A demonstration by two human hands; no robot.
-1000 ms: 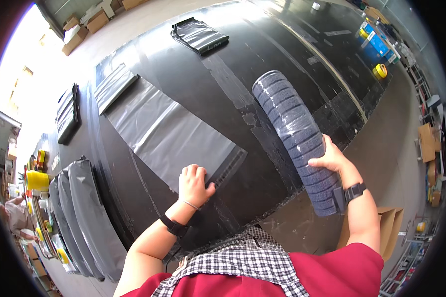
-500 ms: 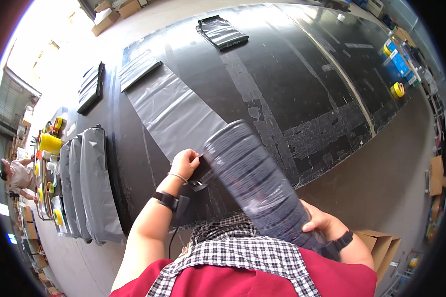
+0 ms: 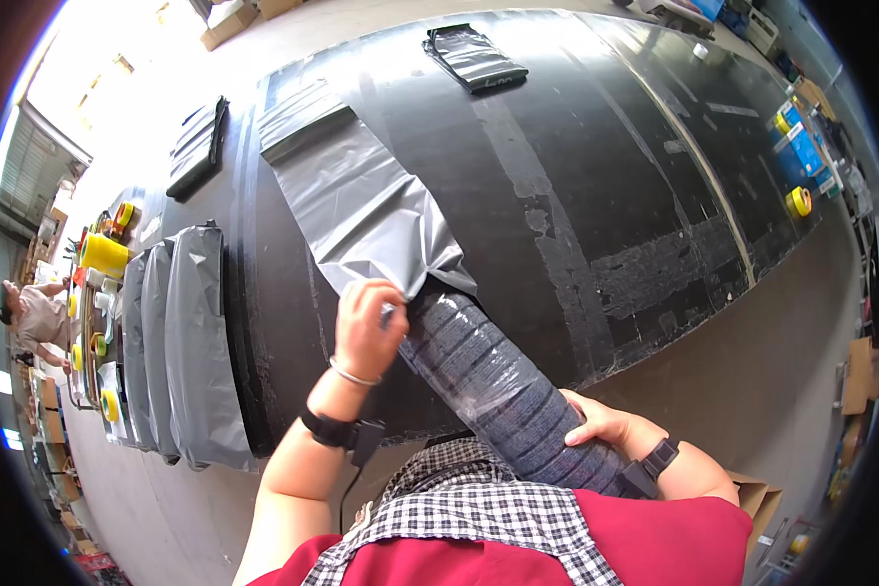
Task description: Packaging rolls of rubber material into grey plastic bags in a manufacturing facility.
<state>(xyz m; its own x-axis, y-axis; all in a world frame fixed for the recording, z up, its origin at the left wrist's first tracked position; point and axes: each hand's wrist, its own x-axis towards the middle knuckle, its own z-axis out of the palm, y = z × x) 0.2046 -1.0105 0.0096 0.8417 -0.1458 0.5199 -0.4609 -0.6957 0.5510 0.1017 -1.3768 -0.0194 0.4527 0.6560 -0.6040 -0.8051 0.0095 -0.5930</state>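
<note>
Roll: a long blue-grey roll (image 3: 488, 381) in clear wrap, lying slantwise from the person's lap up onto the near edge of the counter; its far end sits inside the mouth of the grey bag.
Grey bag: a flat grey plastic mailer bag (image 3: 361, 200) stretched along the counter away from the person, its near opening lifted and crumpled round the end of the roll.
Left of the hands: the left hand (image 3: 366, 327) is closed on the near lip of the grey bag, fingers pinching the film just beside the roll's end; a thin bracelet and a dark watch are on that wrist.
Right of the hands: the right hand (image 3: 601, 425) is wrapped round the lower part of the roll, close to the body, fingers curled over its side; a dark watch is on that wrist.
Counter: a broad black counter (image 3: 596, 166) with worn, pale patches and a long taped strip running across it.
Filled bags: three grey packed bags (image 3: 181, 342) lie side by side at the left end of the counter.
Bag stacks: a dark stack of folded bags (image 3: 197, 148) at the far left, another black stack (image 3: 476, 59) at the far edge.
Tape: yellow rolls (image 3: 103, 256) in a rack on the left; one yellow roll (image 3: 799, 201) far right.
Other person: a person (image 3: 34, 317) stands at the left rim.
</note>
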